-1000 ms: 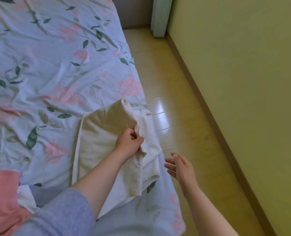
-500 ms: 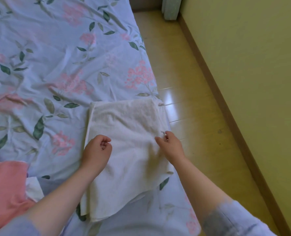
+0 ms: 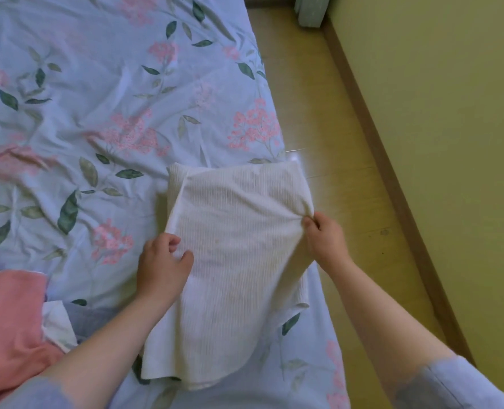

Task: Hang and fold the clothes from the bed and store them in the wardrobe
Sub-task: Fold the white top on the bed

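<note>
The right hand (image 3: 324, 240) has its grip clamped on the right edge of a white ribbed cloth (image 3: 239, 261). The cloth bunches into little folds where the fingers pinch it. The left hand (image 3: 162, 267) has its grip on the left edge of the same cloth, with the thumb on top and the fingers curled round the edge. The cloth is stretched between the two hands.

The cloth is folded and lies on the bed (image 3: 97, 119), close to the bed's right side. Its far end is doubled over. Its near end is round and lies close to the person. Both arms have grey-blue sleeves (image 3: 451, 385) near the elbows.

The bed has a light blue cover with pink flowers and green leaves. A pink cloth (image 3: 9, 326) lies on the bed at the bottom left, well apart from the white one. A small white piece (image 3: 56, 323) lies just beside the pink cloth. To the right of the bed is a shiny wood floor (image 3: 318, 113), and then a yellow-green wall (image 3: 436, 143).
</note>
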{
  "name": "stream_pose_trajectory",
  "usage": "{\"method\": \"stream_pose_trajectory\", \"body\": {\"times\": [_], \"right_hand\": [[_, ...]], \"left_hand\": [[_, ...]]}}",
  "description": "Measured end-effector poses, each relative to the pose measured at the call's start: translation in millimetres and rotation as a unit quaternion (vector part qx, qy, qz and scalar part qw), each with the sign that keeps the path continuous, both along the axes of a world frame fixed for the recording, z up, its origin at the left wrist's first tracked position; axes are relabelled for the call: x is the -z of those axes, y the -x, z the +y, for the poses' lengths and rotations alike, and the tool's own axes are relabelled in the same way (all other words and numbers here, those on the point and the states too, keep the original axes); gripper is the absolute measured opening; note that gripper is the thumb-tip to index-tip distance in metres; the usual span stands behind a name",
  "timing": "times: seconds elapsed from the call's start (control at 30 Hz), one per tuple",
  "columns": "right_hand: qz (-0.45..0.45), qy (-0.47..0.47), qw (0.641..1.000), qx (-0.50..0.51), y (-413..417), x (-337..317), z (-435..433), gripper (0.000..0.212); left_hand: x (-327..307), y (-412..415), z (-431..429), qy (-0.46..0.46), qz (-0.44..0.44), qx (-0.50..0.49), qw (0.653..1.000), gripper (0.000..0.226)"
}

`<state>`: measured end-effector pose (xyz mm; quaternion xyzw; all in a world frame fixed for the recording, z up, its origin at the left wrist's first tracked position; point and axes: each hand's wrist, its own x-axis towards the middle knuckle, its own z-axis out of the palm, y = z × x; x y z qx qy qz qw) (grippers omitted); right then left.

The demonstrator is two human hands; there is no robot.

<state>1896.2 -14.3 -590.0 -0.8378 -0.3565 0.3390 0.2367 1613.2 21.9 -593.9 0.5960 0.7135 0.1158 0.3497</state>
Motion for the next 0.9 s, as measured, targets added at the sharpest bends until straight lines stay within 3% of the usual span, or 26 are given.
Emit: {"method": "stream_pose_trajectory", "body": {"times": [0.1,0.17,0.3,0.37,0.47,0.53,0.6,0.7,0.83,0.9], "right_hand": [[-0.007,0.034,0.999,0.023,5.2,15.2,-6.2,0.028],[-0.033,-0.010,0.996,0.079,14.5,19.4,-7.4,0.031],[-0.075,-0.089,0.984,0.132,22.4,16.7,-0.9,0.033],[-0.016,-0.040,0.988,0.146,19.3,19.1,-0.1,0.030],[0.149,0.076,0.959,0.230,21.4,23.2,-13.5,0.067],[0.169,0.085,0.958,0.216,34.4,25.3,-32.8,0.080],[0.162,0.076,0.965,0.193,43.3,28.1,-49.6,0.078],[0.100,0.031,0.975,0.198,37.8,26.3,-57.6,0.058],[0.013,0.047,0.986,0.162,23.9,23.6,-53.1,0.059],[-0.017,0.083,0.986,0.141,23.3,27.3,-50.7,0.056]], "left_hand": [[4.4,1.6,1.5,0.004,0.055,-0.043,0.998,0.041],[9.8,6.1,2.1,0.027,0.072,-0.074,0.994,0.052],[18.5,14.6,8.0,0.126,-0.030,-0.111,0.985,0.059],[21.2,14.2,8.9,0.152,-0.053,-0.111,0.981,0.053],[20.3,7.5,3.4,0.165,-0.100,-0.129,0.973,0.051],[15.1,3.6,-3.4,0.170,-0.082,-0.074,0.979,0.051],[7.8,0.4,-13.5,0.159,-0.060,-0.011,0.985,0.056],[0.9,-0.9,-26.8,0.109,-0.074,0.030,0.991,0.049],[6.2,7.1,-22.9,0.071,-0.108,-0.024,0.991,0.026],[10.3,11.7,-14.9,0.075,-0.142,-0.087,0.983,0.029]]}}
